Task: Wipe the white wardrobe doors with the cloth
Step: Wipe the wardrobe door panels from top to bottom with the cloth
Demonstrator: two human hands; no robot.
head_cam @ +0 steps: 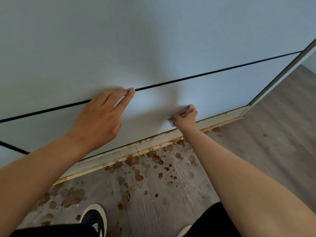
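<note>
While our right hand (185, 115) is bunching the cloth (171, 120) in closed fingers at the frame's centre right and our left hand (100, 113) is resting open and empty on the wardrobe door (153, 48), we are risking dragging rusty grime from the plinth (130, 151) onto the white panel.

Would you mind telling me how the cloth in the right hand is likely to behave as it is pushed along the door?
The cloth looks soft and floppy, since it bunches inside the right hand. It is probably light. Pressed against the smooth door, it should slide easily.
</note>
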